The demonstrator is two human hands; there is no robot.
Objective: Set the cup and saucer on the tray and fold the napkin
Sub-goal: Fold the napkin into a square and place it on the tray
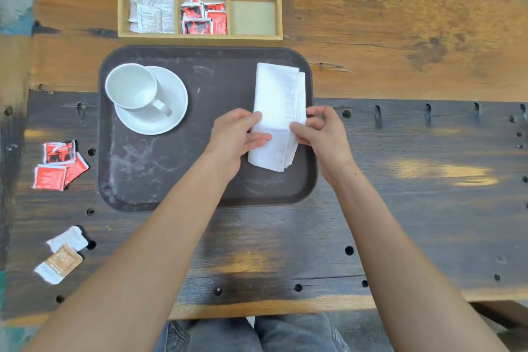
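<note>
A dark brown tray (pixel 160 177) lies on the wooden table. On its left part a white cup (pixel 132 86) stands upright on a white saucer (pixel 174 100), handle toward me and to the right. On the tray's right part lies a white napkin (pixel 278 94), folded into a long narrow strip. My left hand (pixel 237 134) pinches the napkin's left edge near its lower half. My right hand (pixel 323 131) grips the napkin's right, layered edge at the same height. Both hands hide part of the napkin's middle.
A wooden three-compartment box (pixel 200 36) sits behind the tray, with white packets (pixel 151 13) at left, red packets (pixel 204 18) in the middle, and the right compartment bare. Loose red packets (pixel 58 166) and white and brown packets (pixel 61 254) lie left of the tray.
</note>
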